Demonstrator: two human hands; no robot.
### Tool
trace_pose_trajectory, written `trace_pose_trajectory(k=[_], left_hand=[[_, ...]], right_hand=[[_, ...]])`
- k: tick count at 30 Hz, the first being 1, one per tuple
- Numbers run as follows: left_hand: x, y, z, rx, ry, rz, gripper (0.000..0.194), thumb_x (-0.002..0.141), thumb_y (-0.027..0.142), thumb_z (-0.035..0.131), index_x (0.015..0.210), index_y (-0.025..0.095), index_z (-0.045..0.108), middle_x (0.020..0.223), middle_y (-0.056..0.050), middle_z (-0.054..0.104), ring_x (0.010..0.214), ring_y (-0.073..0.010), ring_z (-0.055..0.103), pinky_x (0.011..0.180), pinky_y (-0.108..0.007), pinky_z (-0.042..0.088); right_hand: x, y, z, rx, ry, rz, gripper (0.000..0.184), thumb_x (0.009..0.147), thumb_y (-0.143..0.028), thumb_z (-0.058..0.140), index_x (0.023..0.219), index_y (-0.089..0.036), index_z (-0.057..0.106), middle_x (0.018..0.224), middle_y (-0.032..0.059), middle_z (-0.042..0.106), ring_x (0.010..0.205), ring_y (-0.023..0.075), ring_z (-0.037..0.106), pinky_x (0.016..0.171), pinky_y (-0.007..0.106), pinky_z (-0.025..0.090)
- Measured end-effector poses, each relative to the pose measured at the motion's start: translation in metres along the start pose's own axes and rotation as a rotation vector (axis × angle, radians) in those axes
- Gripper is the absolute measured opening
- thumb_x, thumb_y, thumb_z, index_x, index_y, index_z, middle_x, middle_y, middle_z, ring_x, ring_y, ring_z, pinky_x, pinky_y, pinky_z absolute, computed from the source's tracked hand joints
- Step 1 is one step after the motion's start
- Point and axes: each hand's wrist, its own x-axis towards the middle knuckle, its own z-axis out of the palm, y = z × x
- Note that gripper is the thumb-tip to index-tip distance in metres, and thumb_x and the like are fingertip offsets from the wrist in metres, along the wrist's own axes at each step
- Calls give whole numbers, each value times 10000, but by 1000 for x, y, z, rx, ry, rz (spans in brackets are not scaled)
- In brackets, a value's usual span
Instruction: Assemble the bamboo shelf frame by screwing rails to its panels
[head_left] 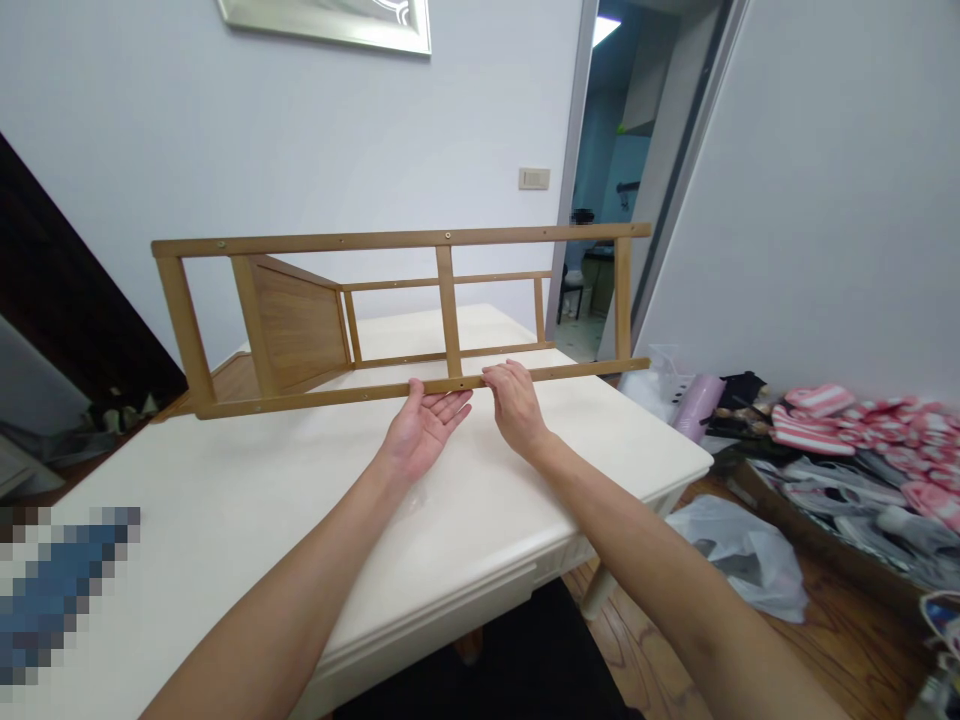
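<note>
The white desk (315,480) carries the wooden shelf frame (447,310), which lies across it from the left edge and reaches past the right edge. I'd judge the step in hand to be fiddly work at the lower front rail (330,401); the next move calls for steady support and careful fingertips. The frame looks light brown and open, with 1 grained panel (300,325) near its left end. From out here, I see my left hand (414,435) palm up, fingers loosely spread, thumb on the rail. My right hand (517,405) bunches its fingers there; I cannot tell whether they pinch anything.
</note>
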Motion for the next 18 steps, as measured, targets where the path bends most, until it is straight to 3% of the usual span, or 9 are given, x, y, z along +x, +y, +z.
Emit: trace_pose_trajectory(k=[18], left_hand=[[-2,3,5,-34,-11,-8,580,950,551,380,1020,61,684,1165,-228,677,1168,-282,620,1030,-412,470]], right_hand=[[5,-1,-6,9,4,11,219,985,-157,392,1081,-201,584,1041,80,704,1034,181,632,1019,449,461]])
